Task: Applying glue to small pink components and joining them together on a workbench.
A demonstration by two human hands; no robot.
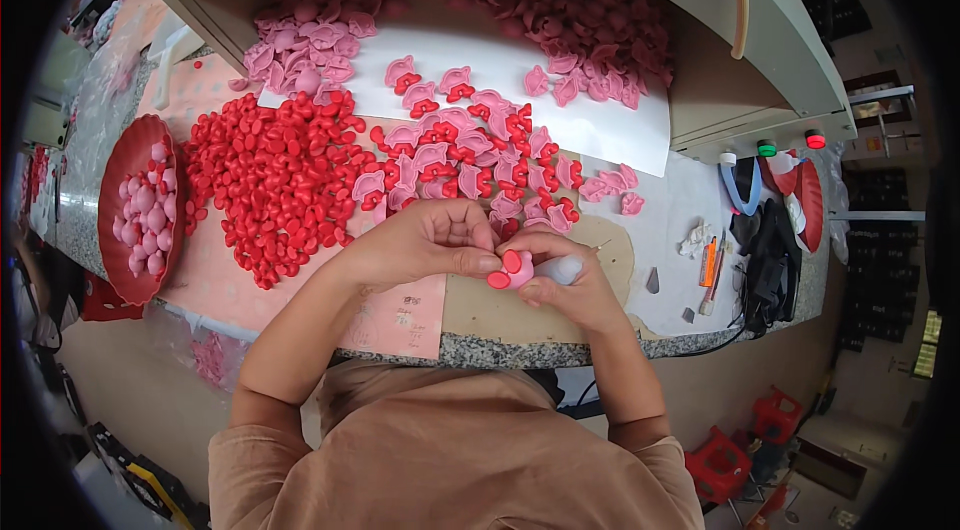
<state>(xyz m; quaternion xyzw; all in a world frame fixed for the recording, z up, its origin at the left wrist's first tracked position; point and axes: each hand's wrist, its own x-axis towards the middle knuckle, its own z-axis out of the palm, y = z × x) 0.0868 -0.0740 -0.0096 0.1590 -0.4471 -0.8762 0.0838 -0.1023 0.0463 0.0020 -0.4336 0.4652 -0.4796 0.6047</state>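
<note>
At the near edge of the bench my two hands meet around a small pink ball-like piece (521, 275) with red oval parts on it. My left hand (425, 245) is closed, its thumb and fingertips pinching at the piece's red parts. From the other side, my right hand (580, 295) grips a small translucent bottle (566, 270) with a thin needle tip, and its fingertips also touch the pink piece. Just beyond my hands lie many pink curved pieces (465, 180) with red parts attached. A large heap of loose red oval pieces (285, 180) spreads to their left.
A red fluted dish (115, 260) of pink balls stands at the left. Behind, a grey machine housing (760, 90) arches over a white sheet (620, 135) and piled pink pieces (600, 30). An orange tool (709, 263) and black cloth-like items (775, 265) lie at right.
</note>
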